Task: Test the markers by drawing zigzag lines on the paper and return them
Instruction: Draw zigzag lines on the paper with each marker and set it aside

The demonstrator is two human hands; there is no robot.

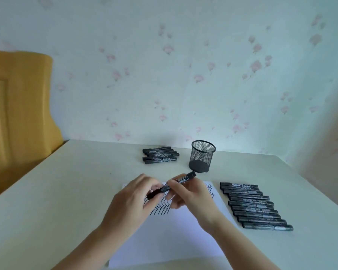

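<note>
Both of my hands hold one black marker (181,180) above the white paper (164,238). My left hand (133,201) pinches its lower left end, where the cap is. My right hand (189,193) grips the barrel near the middle, and the far end sticks out up and to the right. Black zigzag lines (161,209) cover the upper part of the paper, partly hidden by my hands. A row of several black markers (256,206) lies to the right of the paper. A smaller group of black markers (160,154) lies at the back of the table.
A black mesh pen cup (202,156) stands behind the paper, right of the small group of markers. The pale table (57,191) meets a flowered wall at the back. A yellow chair back (18,106) stands at the left beyond the table edge.
</note>
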